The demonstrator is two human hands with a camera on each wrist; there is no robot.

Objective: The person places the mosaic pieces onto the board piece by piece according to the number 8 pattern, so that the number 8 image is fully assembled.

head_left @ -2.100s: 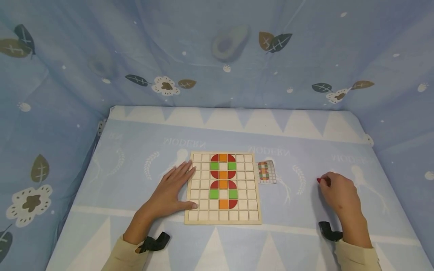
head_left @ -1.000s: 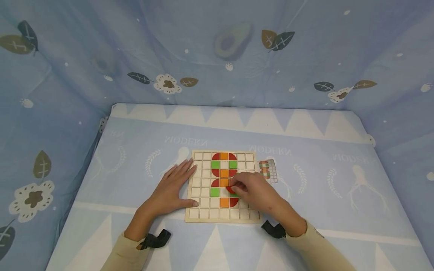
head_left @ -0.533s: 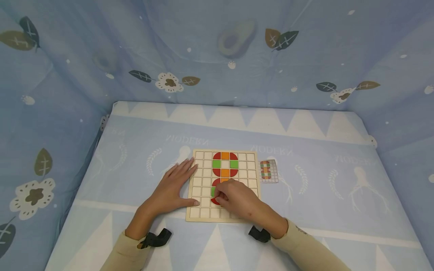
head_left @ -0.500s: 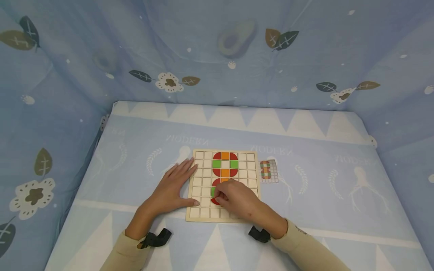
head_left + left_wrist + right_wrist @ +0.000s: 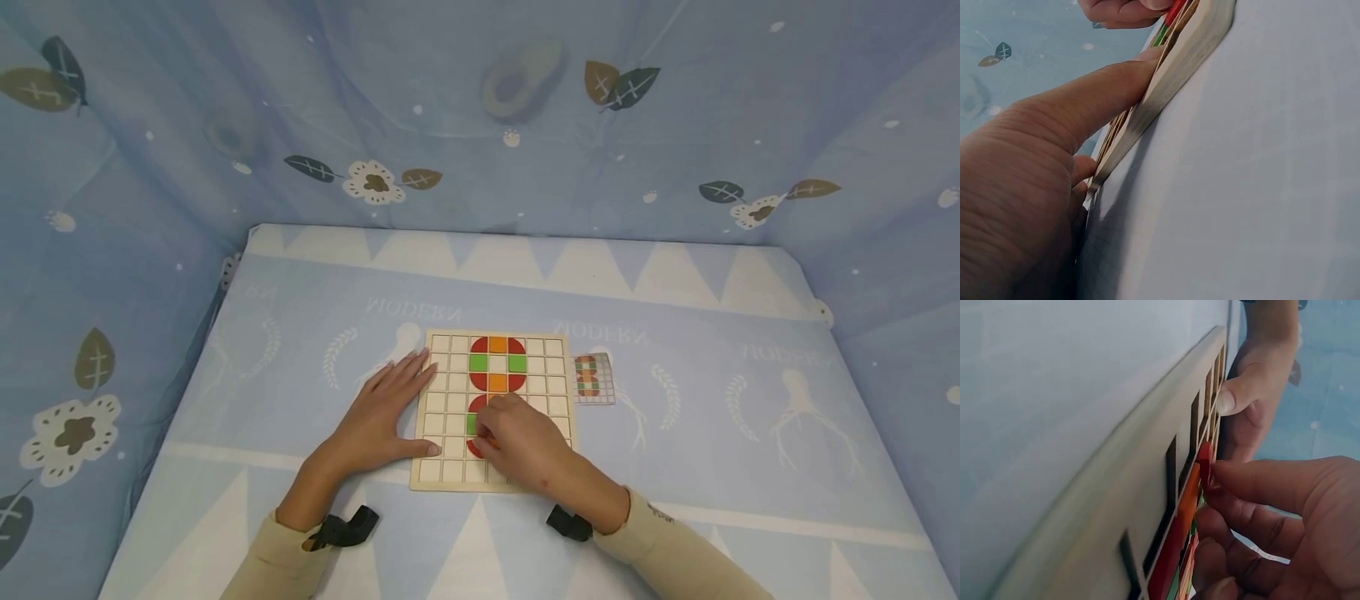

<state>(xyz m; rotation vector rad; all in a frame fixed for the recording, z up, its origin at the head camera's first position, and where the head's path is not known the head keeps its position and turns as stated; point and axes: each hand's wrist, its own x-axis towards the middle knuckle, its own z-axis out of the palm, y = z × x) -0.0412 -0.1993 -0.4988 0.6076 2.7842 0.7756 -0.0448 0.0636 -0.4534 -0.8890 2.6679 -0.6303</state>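
A square wooden grid board (image 5: 453, 472) lies on the table, with red rounded, orange and green square tiles in its middle columns. My left hand (image 5: 372, 422) rests along its left edge, fingers spread and thumb on the near left cells. My right hand (image 5: 528, 442) reaches over the lower middle of the board. Its thumb and curled fingers pinch a red quarter-circle tile (image 5: 1205, 456), which sits at a lower-left cell beside an orange square tile (image 5: 1189, 489). This hand hides several of the lower tiles in the head view.
A small pattern card (image 5: 595, 379) with a matching coloured design lies against the board's right edge. A pale blue patterned cloth (image 5: 675, 467) covers the table, and blue curtains (image 5: 450, 100) stand behind and at the sides.
From the right side of the table, my right hand has brought the red tile over the board to the lower-left cell, where the tile now lies flatter. My left hand has stayed put.
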